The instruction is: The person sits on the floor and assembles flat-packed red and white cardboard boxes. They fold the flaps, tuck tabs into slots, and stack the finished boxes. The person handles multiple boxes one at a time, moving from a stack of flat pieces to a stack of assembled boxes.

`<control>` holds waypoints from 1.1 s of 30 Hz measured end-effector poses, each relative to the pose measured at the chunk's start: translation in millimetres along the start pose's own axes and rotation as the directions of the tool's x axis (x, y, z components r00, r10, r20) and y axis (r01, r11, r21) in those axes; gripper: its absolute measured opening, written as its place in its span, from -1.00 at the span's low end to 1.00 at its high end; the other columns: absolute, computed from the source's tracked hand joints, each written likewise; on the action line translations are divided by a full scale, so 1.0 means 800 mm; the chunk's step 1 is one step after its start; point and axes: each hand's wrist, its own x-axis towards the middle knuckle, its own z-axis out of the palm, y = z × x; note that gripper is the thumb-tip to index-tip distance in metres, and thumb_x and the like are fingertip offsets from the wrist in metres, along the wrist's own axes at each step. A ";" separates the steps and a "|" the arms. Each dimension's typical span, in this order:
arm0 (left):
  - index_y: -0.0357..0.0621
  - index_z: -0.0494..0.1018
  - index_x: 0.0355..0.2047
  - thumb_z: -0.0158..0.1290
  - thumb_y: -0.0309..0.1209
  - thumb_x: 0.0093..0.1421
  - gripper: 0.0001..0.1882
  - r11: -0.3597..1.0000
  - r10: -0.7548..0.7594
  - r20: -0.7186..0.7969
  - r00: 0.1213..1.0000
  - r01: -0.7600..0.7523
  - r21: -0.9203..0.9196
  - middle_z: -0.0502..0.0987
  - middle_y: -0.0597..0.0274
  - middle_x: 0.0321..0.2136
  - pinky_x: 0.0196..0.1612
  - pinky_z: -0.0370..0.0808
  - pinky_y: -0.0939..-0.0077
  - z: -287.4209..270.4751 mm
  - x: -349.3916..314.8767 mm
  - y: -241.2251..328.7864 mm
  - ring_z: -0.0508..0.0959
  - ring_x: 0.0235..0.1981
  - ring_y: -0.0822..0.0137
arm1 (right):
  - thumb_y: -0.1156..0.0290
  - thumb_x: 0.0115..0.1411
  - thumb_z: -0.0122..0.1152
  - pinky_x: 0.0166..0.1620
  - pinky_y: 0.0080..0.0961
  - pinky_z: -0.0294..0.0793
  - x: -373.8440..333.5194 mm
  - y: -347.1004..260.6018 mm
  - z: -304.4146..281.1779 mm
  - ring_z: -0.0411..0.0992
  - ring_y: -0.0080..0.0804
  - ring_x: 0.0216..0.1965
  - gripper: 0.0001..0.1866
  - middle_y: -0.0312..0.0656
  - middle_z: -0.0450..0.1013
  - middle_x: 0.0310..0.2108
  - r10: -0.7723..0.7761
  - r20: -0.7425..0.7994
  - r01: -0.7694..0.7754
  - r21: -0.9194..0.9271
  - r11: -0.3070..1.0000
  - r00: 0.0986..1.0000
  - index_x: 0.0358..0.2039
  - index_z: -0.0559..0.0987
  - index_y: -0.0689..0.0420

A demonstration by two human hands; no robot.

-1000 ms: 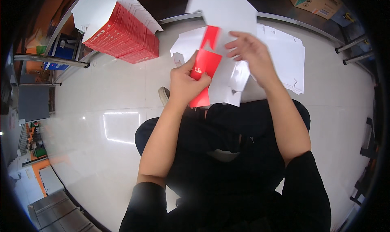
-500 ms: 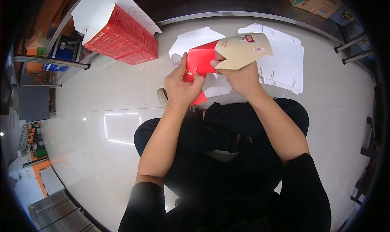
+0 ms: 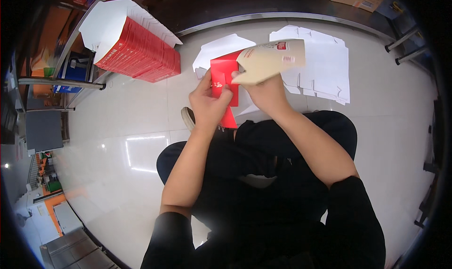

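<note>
The left hand (image 3: 209, 98) grips the red part of a card blank (image 3: 223, 65), thumb pressed on its face and fingers behind its left edge. The right hand (image 3: 264, 94) grips the same piece farther right, mostly beneath the curved cream panel (image 3: 269, 64), thumb near the notched end; its other fingers are hidden. The blank is held up in front of the person's crossed legs, red to the left, cream to the right. I'd call this a folding step, the panels bent but not yet fastened. The next move seems to call for a steady left pinch while the right hand lines up the edges without creasing the curve. Beyond, white sheets (image 3: 325, 69) lie on the tiled floor (image 3: 106, 179) to the right; far left rises a stack of red-and-white cartons (image 3: 143, 52).
</note>
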 end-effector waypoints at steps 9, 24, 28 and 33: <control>-0.20 0.16 0.35 0.38 -0.47 0.01 -0.07 0.990 0.038 0.086 0.996 -0.049 0.131 0.60 -0.09 -0.07 -0.06 0.66 0.37 -0.003 0.008 0.007 0.64 -0.11 0.27 | 0.27 0.05 0.53 -0.12 -0.33 0.51 0.012 -0.013 -0.011 0.52 -0.25 -0.20 -0.52 -0.13 0.55 -0.22 -0.210 0.293 0.267 -0.170 0.949 0.933 -0.04 0.60 0.16; -0.21 0.26 0.13 0.01 -0.55 0.29 -0.60 0.724 -0.400 0.065 0.914 0.359 -0.589 0.56 0.10 -0.21 0.06 0.63 0.05 -0.021 0.012 0.018 0.61 -0.13 0.21 | 0.61 0.03 0.46 -0.43 -0.56 0.43 0.002 -0.029 -0.014 0.43 -0.46 -0.47 -0.88 -0.22 0.51 -0.41 -0.251 0.175 0.283 -0.192 0.940 0.952 -0.40 0.68 0.21; -0.30 0.10 0.30 -0.02 -0.60 0.28 -0.41 0.818 -0.378 0.025 0.925 0.347 -0.460 0.56 0.07 -0.24 0.08 0.62 0.07 -0.009 0.006 0.022 0.62 -0.15 0.19 | 0.63 0.05 0.44 -0.50 -0.60 0.36 -0.002 -0.025 -0.012 0.40 -0.50 -0.53 -0.90 -0.23 0.48 -0.45 -0.201 0.061 0.210 -0.226 0.951 0.978 -0.40 0.70 0.20; -0.31 0.12 0.30 0.00 -0.62 0.25 -0.39 0.842 -0.351 0.025 0.936 0.327 -0.429 0.57 0.09 -0.25 0.04 0.65 0.13 -0.007 0.003 0.021 0.62 -0.15 0.25 | 0.62 0.02 0.45 -0.49 -0.58 0.33 -0.007 -0.020 -0.002 0.38 -0.49 -0.54 -0.90 -0.25 0.42 -0.51 -0.320 0.069 0.327 -0.224 0.918 0.945 -0.42 0.70 0.21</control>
